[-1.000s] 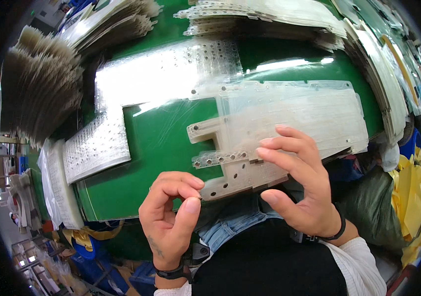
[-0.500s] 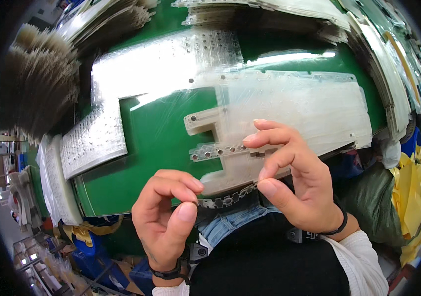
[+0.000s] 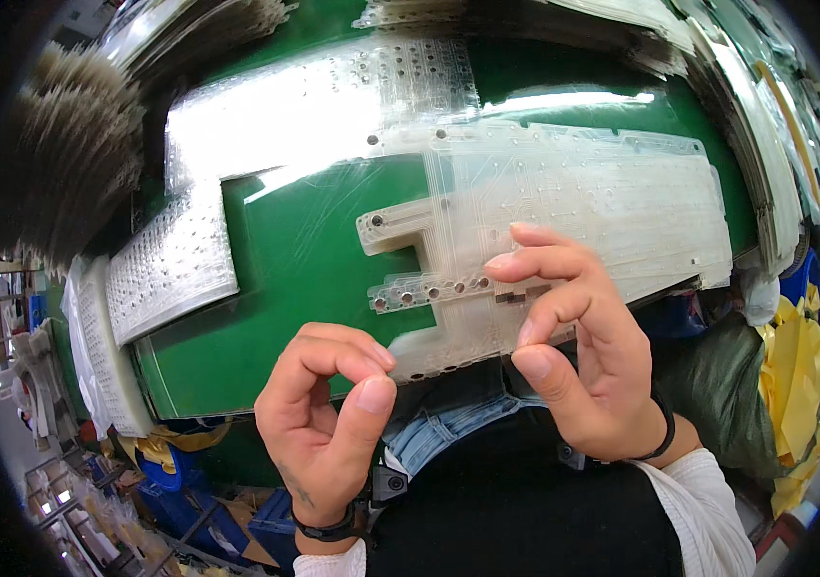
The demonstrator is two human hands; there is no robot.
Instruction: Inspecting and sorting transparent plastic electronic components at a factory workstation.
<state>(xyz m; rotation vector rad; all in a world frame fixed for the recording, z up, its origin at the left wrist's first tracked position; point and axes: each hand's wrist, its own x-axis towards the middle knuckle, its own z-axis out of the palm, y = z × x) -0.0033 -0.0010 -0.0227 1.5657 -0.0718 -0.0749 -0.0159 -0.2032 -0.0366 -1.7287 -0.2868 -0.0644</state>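
Observation:
Several clear, milky plastic films with fine printed traces (image 3: 612, 202) lie overlapped at the middle right of the green table (image 3: 304, 260). Two narrow tabs with dark round holes stick out from their left side. At the near edge of the table, my left hand (image 3: 328, 413) pinches thumb and forefinger together at one end of a thin clear plastic film (image 3: 448, 368). My right hand (image 3: 588, 361) pinches it farther right, with its other fingers curled above the films. Little of this film shows edge-on, and the fingertips cover its ends.
A shiny dotted clear sheet (image 3: 266, 125) lies at the back left. Stacks of films stand at the far left (image 3: 64, 163), along the back (image 3: 525, 24) and on the right (image 3: 756, 163). A dark green sack (image 3: 718, 404) and yellow sheets (image 3: 799, 375) are at the lower right.
The notched film edge between my hands has risen and turned, so less of its face shows. My right hand has shifted slightly right; both pinches stay closed.

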